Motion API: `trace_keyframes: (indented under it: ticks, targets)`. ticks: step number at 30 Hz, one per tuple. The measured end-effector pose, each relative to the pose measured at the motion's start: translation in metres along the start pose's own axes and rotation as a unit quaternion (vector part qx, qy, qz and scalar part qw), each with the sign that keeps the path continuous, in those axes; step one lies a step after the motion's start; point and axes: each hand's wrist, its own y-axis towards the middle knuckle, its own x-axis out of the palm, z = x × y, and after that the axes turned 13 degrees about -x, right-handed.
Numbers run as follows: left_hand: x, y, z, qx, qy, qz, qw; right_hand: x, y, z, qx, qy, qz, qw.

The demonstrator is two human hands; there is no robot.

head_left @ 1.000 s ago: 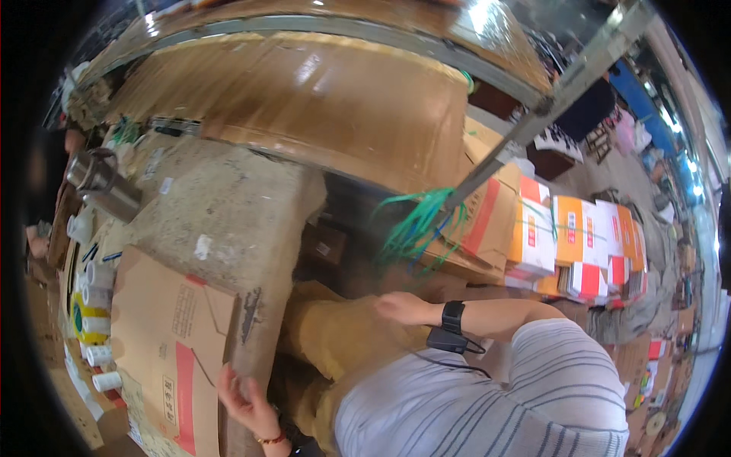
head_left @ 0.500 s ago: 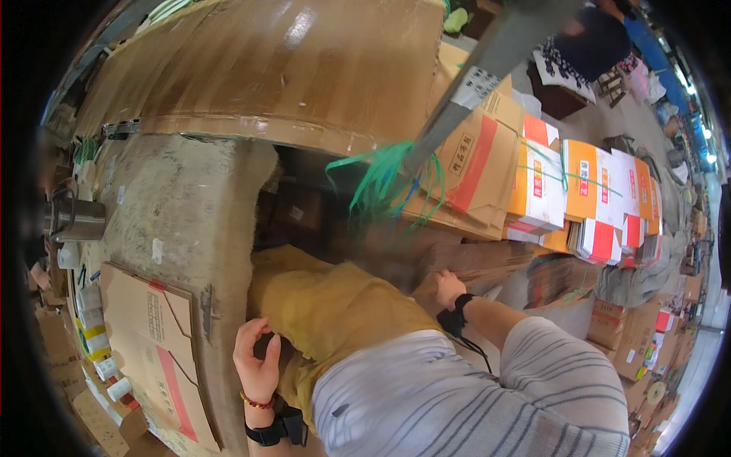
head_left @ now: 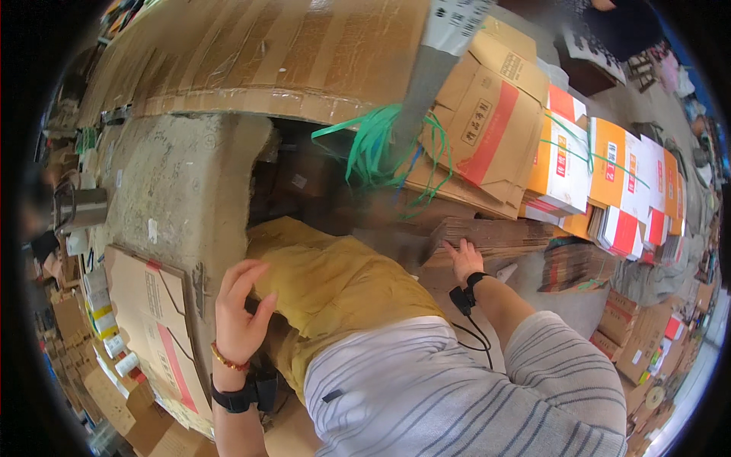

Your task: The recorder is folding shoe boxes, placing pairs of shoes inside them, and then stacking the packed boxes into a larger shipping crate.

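Note:
My right hand reaches down to my right, fingers spread against the near end of a stack of flattened brown cardboard. Its fingers are not wrapped round any sheet. My left hand is raised beside the worktable's edge, empty, with thumb and loosely bent fingers apart. Close to it, a few flat brown cartons with a red stripe lie on the cloth-covered worktable. Mustard-coloured cloth covers my lap between the two hands.
A grey metal post with green plastic straps tied round it rises ahead. Right of it stand flat brown cartons and strapped orange-and-white boxes. A tape-covered cardboard surface spans the far side. Another person is at the far right.
My left hand has lifted slightly and moved left, its fingers still apart. My right hand has shifted right and forward along the cardboard stack, fingers now more spread. The view has tilted a little.

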Motion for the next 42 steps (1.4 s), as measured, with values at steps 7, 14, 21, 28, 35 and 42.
trace_keyframes:
  ticks: [7, 14, 21, 28, 35, 42]
  targets:
    - [-0.007, -0.001, 0.005, 0.019, -0.029, 0.022, 0.999, 0.016, 0.028, -0.008, -0.089, -0.049, 0.145, 0.984]
    - [0.02, -0.015, -0.021, 0.012, -0.071, 0.009, 0.997, 0.077, 0.013, 0.019, -0.033, -0.089, -0.01, 0.995]
    - [0.025, -0.048, -0.043, -0.003, -0.099, 0.025, 0.995, 0.014, 0.036, 0.036, -0.14, -0.18, -0.205, 0.952]
    - [0.02, -0.072, -0.067, -0.004, -0.144, 0.086, 0.986, -0.08, 0.032, 0.045, -0.217, -0.237, -0.217, 0.922]
    - [0.015, -0.101, -0.076, -0.001, -0.17, 0.129, 0.977, -0.143, 0.002, 0.029, -0.241, -0.271, -0.128, 0.923]
    - [0.022, -0.089, -0.075, 0.092, -0.224, 0.103, 0.965, -0.273, -0.067, 0.001, -0.264, -0.171, 0.001, 0.949]
